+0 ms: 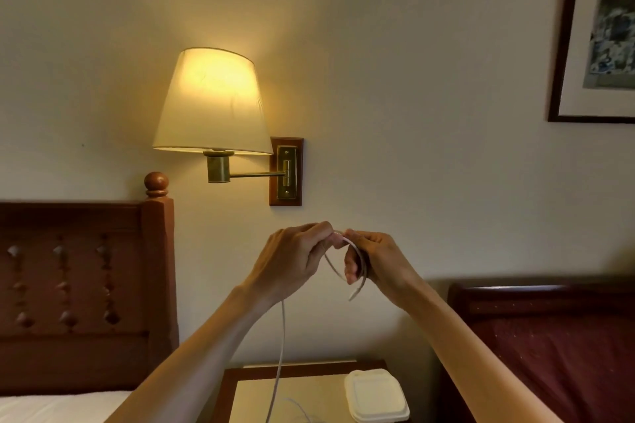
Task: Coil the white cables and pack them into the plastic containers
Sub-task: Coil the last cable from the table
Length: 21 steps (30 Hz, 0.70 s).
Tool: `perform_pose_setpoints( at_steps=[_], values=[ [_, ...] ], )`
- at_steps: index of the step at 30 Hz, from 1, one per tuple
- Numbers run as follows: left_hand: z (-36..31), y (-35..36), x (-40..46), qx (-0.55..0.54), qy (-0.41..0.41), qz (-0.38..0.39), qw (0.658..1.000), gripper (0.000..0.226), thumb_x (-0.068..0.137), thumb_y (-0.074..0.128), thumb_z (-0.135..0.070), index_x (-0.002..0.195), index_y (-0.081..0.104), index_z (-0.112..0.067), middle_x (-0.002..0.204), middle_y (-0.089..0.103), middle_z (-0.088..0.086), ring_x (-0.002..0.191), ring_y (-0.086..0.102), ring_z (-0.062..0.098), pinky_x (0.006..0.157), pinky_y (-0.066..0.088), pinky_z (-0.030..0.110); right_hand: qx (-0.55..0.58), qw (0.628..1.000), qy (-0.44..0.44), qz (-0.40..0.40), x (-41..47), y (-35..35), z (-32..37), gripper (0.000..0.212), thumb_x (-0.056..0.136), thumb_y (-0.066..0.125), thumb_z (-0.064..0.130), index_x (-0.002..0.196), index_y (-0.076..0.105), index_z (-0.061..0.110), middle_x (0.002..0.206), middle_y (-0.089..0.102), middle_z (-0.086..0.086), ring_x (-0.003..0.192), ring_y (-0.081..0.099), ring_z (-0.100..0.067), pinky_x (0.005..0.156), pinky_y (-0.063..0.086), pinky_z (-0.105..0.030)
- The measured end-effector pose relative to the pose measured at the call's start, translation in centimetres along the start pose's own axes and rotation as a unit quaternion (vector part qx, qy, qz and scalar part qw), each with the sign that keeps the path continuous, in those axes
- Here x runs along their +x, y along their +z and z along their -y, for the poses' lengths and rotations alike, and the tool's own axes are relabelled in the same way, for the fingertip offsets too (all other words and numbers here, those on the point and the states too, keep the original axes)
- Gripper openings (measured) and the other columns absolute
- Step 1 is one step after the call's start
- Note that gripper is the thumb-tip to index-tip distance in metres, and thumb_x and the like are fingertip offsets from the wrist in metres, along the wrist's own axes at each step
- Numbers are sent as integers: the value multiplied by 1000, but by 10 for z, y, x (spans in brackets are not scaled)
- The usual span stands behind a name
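Hotel-like bedroom: headboard (79,285), lit wall lamp (213,103), nightstand (292,388).

Left arm: bare forearm rising from the lower left toward frame centre.
Left hand (295,259): raised, back toward the camera, fingers curled, fingertips pinching the white cable (347,252).
Right arm: bare forearm rising from the lower right.
Right hand (376,259): level with the left, fingers curled round a cable loop.
Hand spacing: fingertips nearly touching.
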<state>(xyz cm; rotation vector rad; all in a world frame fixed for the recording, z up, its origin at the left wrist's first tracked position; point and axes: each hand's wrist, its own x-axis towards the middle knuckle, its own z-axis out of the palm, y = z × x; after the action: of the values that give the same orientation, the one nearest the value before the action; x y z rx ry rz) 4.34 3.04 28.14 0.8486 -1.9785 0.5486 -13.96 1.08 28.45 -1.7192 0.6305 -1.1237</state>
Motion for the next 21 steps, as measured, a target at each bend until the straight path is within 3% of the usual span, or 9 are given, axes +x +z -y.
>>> perform_pose_setpoints(
  at_steps=[6,12,14,16,18,21],
  values=[
    [-1,4,-4,-60,-60,-98,992,30,101,42,-38,88,58,-17,73,55,-18,62,55,-1,55,41,12,127,990,18,60,-9,8,-3,40,106,31,22,92,63,1,55,49,-7,50,50,-20,56,48,-28],
    [-8,7,-7,-115,-133,-136,975,24,101,43,-30,80,51,-20,60,46,-12,53,46,7,53,32,10,222,958,39,176,-13,5,1,33,103,37,22,90,63,8,76,62,-9,70,61,-20,73,52,-30],
    [-8,11,-11,-151,-163,-120,967,24,99,44,-30,80,54,-19,62,50,-9,56,48,10,54,35,12,236,955,60,168,-13,7,5,34,104,34,22,83,59,11,69,56,-6,61,53,-16,63,48,-26],
    [-5,14,-17,-202,-199,-96,954,27,99,43,-31,77,55,-20,60,51,-11,56,48,8,55,35,13,261,952,85,137,-12,8,10,34,104,33,23,78,54,14,58,39,2,49,33,-10,48,32,-21],
    [-2,18,-30,-256,-228,-56,938,31,99,42,-31,73,54,-17,56,50,-11,50,44,5,52,34,13,288,948,98,99,-11,6,16,34,104,32,22,77,51,14,54,27,7,45,22,-7,43,21,-21],
    [7,25,-62,-335,-287,-9,898,35,98,41,-34,75,54,-12,53,45,-5,45,35,4,43,30,18,345,930,111,60,-7,-4,28,33,103,31,20,76,49,14,51,24,8,45,12,-7,42,14,-21]
  ],
)
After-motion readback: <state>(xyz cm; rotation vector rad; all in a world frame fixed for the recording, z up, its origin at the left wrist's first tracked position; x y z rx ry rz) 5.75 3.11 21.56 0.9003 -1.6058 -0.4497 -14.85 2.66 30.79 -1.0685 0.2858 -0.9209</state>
